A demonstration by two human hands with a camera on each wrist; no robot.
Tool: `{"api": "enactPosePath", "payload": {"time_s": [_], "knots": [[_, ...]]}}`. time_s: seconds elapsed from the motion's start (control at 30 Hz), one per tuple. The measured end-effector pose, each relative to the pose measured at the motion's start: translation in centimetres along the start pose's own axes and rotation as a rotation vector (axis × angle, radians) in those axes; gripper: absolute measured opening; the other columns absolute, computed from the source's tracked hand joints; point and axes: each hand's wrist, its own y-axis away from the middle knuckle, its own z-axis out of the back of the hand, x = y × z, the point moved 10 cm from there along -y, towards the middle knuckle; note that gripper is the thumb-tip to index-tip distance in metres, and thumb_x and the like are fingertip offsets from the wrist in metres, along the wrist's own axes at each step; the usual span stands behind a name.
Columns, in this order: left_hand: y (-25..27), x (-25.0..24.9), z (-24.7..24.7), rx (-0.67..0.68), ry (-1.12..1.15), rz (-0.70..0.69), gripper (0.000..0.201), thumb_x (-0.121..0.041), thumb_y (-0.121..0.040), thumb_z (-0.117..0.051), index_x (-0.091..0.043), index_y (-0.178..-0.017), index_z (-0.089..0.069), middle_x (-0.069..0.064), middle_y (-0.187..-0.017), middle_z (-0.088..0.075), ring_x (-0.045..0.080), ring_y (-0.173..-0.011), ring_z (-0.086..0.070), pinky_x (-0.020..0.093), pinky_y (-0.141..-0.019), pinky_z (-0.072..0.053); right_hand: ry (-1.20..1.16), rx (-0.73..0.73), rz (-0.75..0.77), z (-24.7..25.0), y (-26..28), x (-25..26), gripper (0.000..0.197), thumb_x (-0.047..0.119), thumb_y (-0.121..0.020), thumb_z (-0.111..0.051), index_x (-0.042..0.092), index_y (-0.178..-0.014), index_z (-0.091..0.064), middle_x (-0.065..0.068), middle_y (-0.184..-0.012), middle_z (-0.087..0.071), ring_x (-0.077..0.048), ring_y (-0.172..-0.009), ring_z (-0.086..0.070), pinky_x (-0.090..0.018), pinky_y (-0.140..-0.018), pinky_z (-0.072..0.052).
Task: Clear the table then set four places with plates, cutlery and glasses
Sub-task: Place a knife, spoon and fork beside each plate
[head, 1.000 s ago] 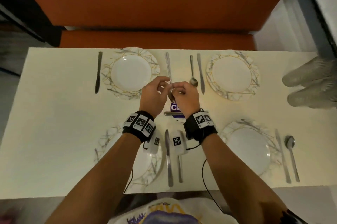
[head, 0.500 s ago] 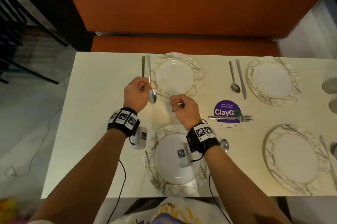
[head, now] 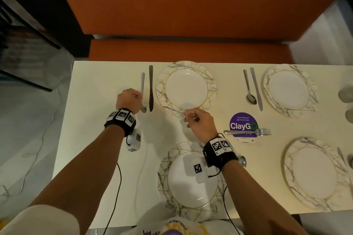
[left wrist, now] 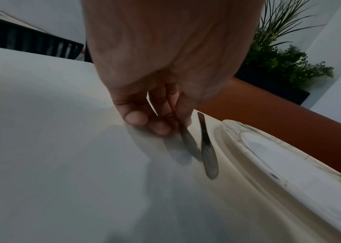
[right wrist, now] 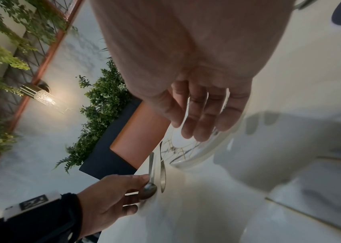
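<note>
My left hand (head: 138, 97) pinches the handle of a spoon (head: 143, 92) that lies just left of a dark knife (head: 150, 89), both beside the far-left plate (head: 186, 88). The left wrist view shows my fingers (left wrist: 161, 126) closed on the spoon (left wrist: 187, 139) low over the table, parallel to the knife (left wrist: 207, 148). My right hand (head: 188, 120) hovers empty over that plate's near rim, with its fingers (right wrist: 202, 118) loosely extended. The near-left plate (head: 191, 187) is partly under my right wrist.
A fork (head: 248, 132) lies across a purple ClayGo sticker (head: 243, 123) mid-table. The far-right plate (head: 289, 91) has a spoon (head: 249, 89) and knife (head: 256, 89) on its left. A near-right plate (head: 315, 173), glasses (head: 346, 94) at the right edge and an orange bench (head: 191, 51) behind.
My hands have parted. The left hand carried the spoon left, past the knife, and lowered it beside it. The right hand let go and now hangs empty near the plate's rim.
</note>
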Motion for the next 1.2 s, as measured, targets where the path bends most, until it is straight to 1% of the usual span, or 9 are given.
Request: {"api": "enactPosePath", "payload": {"time_s": [0.17,0.33,0.4,0.47,0.6,0.67,0.83,1.07,1.2], "knots": [[0.0,-0.6,-0.1,-0.056,0.008,-0.069,0.016,-0.008,-0.097,-0.062,-0.009,-0.097,-0.078,0.011,-0.098,-0.077,0.029,-0.087,-0.069,0.030,-0.072,-0.051,0.009,-0.001,0.010,-0.1,-0.5,0.0,0.026,0.002,-0.092,-0.056,0.020,-0.095,-0.075,0.000,-0.082,-0.075,-0.025,-0.070,-0.070,-0.021,-0.068,-0.055],[0.6,-0.7,0.1,-0.096,-0.193,-0.065,0.017,-0.030,-0.100,-0.064,-0.018,-0.099,-0.075,0.005,-0.093,-0.074,0.025,-0.076,-0.062,0.034,-0.067,-0.049,-0.005,-0.005,0.010,0.0,-0.6,0.1,0.025,0.003,-0.093,-0.057,0.020,-0.095,-0.075,0.000,-0.084,-0.075,-0.024,-0.073,-0.070,-0.018,-0.066,-0.052],[0.8,-0.8,0.3,-0.111,-0.303,-0.086,0.022,-0.038,-0.101,-0.061,-0.020,-0.102,-0.073,0.004,-0.094,-0.073,0.027,-0.082,-0.066,0.036,-0.068,-0.050,-0.014,-0.010,0.009,0.2,-0.5,0.1,0.025,0.003,-0.093,-0.057,0.019,-0.095,-0.075,-0.001,-0.084,-0.075,-0.024,-0.073,-0.070,-0.018,-0.066,-0.053],[0.9,-1.2,0.6,-0.144,-0.309,-0.153,0.020,-0.035,-0.100,-0.062,-0.019,-0.110,-0.069,0.006,-0.106,-0.068,0.029,-0.099,-0.064,0.040,-0.072,-0.052,-0.016,-0.019,0.010,0.4,-0.5,0.0,0.024,0.002,-0.093,-0.057,0.017,-0.095,-0.075,-0.001,-0.083,-0.075,-0.024,-0.072,-0.070,-0.018,-0.065,-0.052],[0.9,-2.4,0.0,-0.158,-0.356,-0.386,0.038,-0.027,-0.094,-0.071,-0.022,-0.132,-0.067,0.013,-0.137,-0.055,0.036,-0.124,-0.050,0.052,-0.093,-0.053,-0.014,-0.027,0.014,0.7,-0.3,-0.5,0.024,0.002,-0.092,-0.057,0.017,-0.096,-0.075,0.000,-0.081,-0.074,-0.023,-0.071,-0.069,-0.024,-0.067,-0.056],[0.8,-2.6,-0.3,-0.150,-0.398,-0.417,0.042,-0.030,-0.094,-0.071,-0.024,-0.136,-0.066,0.012,-0.144,-0.053,0.037,-0.130,-0.048,0.054,-0.099,-0.050,-0.022,-0.034,0.016,0.9,-0.2,-0.6,0.024,0.001,-0.092,-0.057,0.016,-0.096,-0.075,0.001,-0.081,-0.074,-0.021,-0.072,-0.069,-0.025,-0.067,-0.057],[0.5,-2.7,-0.4,-0.130,-0.428,-0.395,0.044,-0.030,-0.096,-0.071,-0.026,-0.139,-0.065,0.012,-0.146,-0.051,0.037,-0.132,-0.046,0.055,-0.102,-0.047,-0.029,-0.047,0.011,1.3,0.4,-0.9,0.022,0.001,-0.092,-0.057,0.015,-0.095,-0.074,-0.001,-0.082,-0.074,-0.023,-0.071,-0.069,-0.020,-0.064,-0.053],[-0.9,-3.1,0.3,-0.144,-0.464,-0.367,0.044,-0.032,-0.096,-0.069,-0.027,-0.140,-0.064,0.012,-0.143,-0.052,0.037,-0.128,-0.048,0.054,-0.099,-0.050,0.001,-0.059,0.044,1.8,0.3,-1.0,0.022,0.005,-0.093,-0.058,0.019,-0.093,-0.075,0.001,-0.081,-0.075,-0.021,-0.066,-0.069,-0.026,-0.068,-0.056],[-1.3,-3.4,0.4,-0.144,-0.468,-0.356,0.043,-0.032,-0.097,-0.068,-0.027,-0.140,-0.064,0.012,-0.141,-0.053,0.037,-0.126,-0.048,0.053,-0.098,-0.050,0.012,-0.065,0.043,2.1,0.2,-1.0,0.022,0.004,-0.093,-0.058,0.020,-0.092,-0.075,0.001,-0.080,-0.075,-0.017,-0.067,-0.069,-0.019,-0.065,-0.052]]}}
